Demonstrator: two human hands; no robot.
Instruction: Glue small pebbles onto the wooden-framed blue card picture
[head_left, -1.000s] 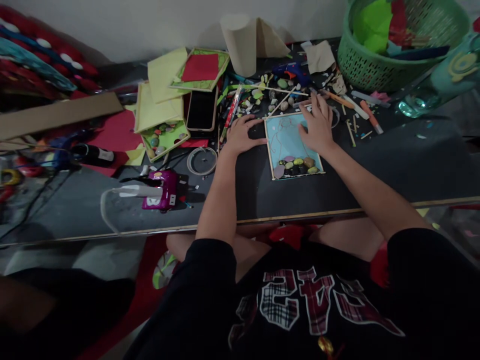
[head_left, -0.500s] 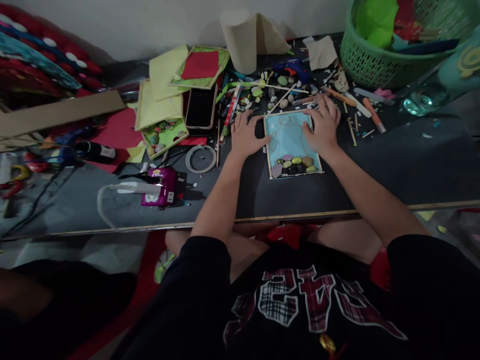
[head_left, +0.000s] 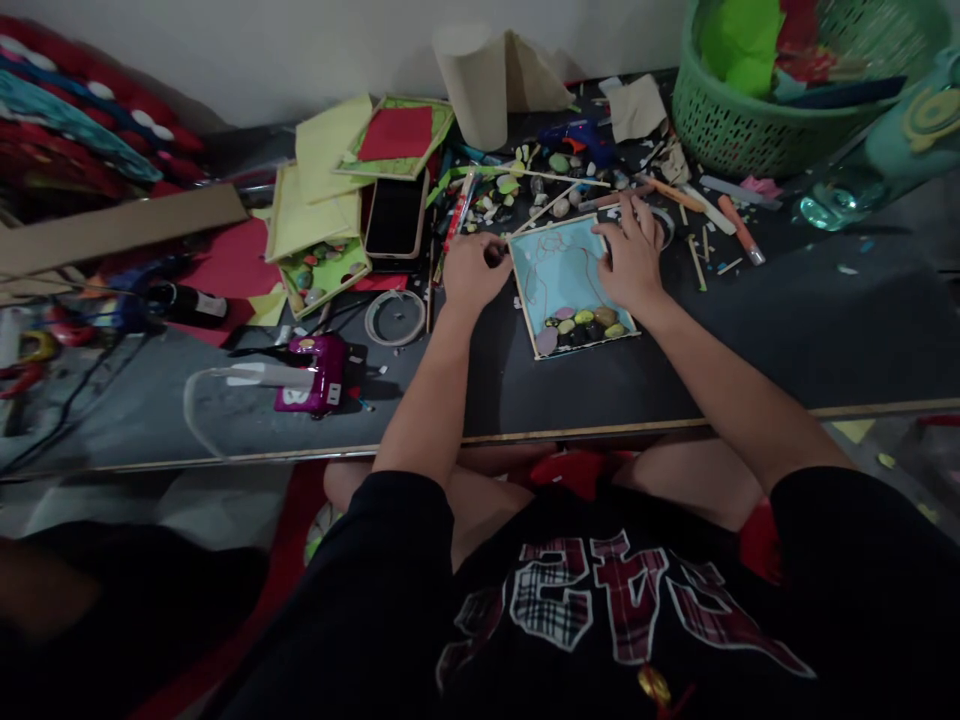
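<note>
A framed light-blue picture (head_left: 564, 270) lies slightly turned on the dark table, with thin brown drawn lines and a band of painted pebbles (head_left: 581, 330) along its lower edge. My left hand (head_left: 474, 272) is at the frame's upper left corner, fingers curled in; whether it pinches anything small is hidden. Over the upper right edge of the frame rests my right hand (head_left: 634, 255), its fingers spread and its thumb on the blue sheet. Behind the frame lie loose pebbles (head_left: 559, 207) and thin wooden sticks.
A green basket (head_left: 765, 135) and a bottle (head_left: 862, 180) stand at the right. To the left are a phone (head_left: 395, 217), a tape roll (head_left: 395, 317), a purple device (head_left: 319, 375) and small framed trays (head_left: 322, 275). A paper-coloured cylinder (head_left: 476, 95) stands behind.
The framed picture has turned a little counterclockwise and its top has shifted left. My left hand has drawn its fingers together and moved slightly left. A ring now shows beside my right hand.
</note>
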